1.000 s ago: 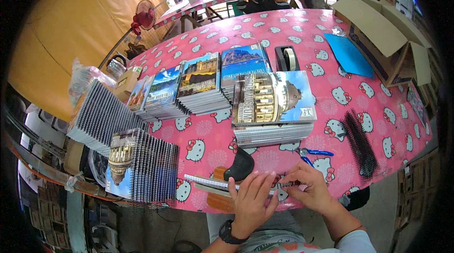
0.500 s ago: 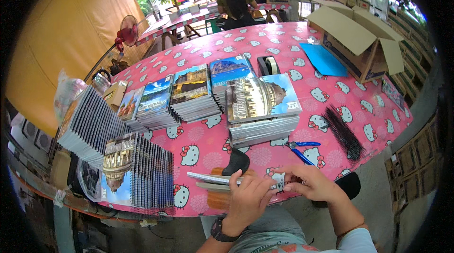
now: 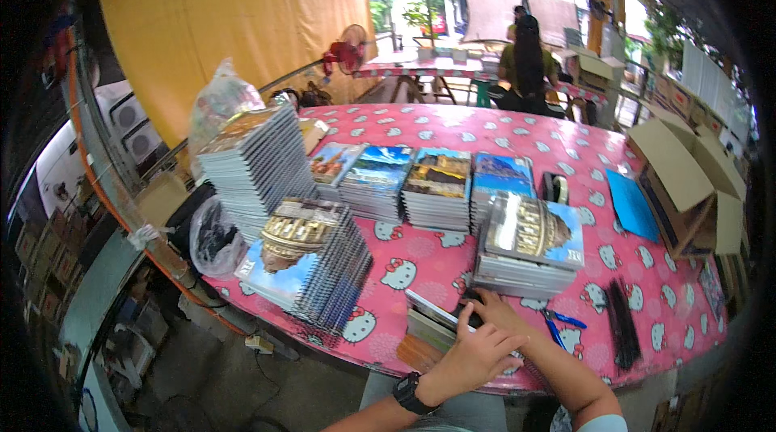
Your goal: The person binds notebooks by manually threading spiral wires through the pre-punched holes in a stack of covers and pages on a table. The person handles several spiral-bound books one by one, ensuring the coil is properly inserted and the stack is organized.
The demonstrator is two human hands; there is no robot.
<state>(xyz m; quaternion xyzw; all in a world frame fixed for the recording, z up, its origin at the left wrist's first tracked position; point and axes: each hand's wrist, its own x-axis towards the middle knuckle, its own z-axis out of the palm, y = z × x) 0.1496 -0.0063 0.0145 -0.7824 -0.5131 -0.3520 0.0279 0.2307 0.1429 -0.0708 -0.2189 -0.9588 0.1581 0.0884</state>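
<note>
My left hand point(image 3: 477, 355), with a dark watch on its wrist, is closed on a thin spiral-bound notebook point(image 3: 431, 308), held on edge over a brown wooden block point(image 3: 416, 354). My right hand point(image 3: 497, 315) reaches forward past the left one. Its bent fingers are on a black curved piece point(image 3: 470, 300), mostly covered by the hand. Just beyond stands a stack of notebooks point(image 3: 529, 230) with a domed building on the top cover. Blue-handled pliers point(image 3: 558, 327) and a bundle of black binding coils point(image 3: 622, 323) lie to the right.
More notebook stacks point(image 3: 323, 262) stand at left, with a row of shorter ones point(image 3: 436, 189) behind. A tape dispenser point(image 3: 555, 188), a blue sheet point(image 3: 632, 204) and an open cardboard box point(image 3: 687, 181) are at the right. A person point(image 3: 527, 68) sits at a farther table, near a red fan point(image 3: 346, 52).
My right hand has left the notebook's near end and moved forward and left onto the black piece. My left hand keeps the notebook. The view has swung left and up.
</note>
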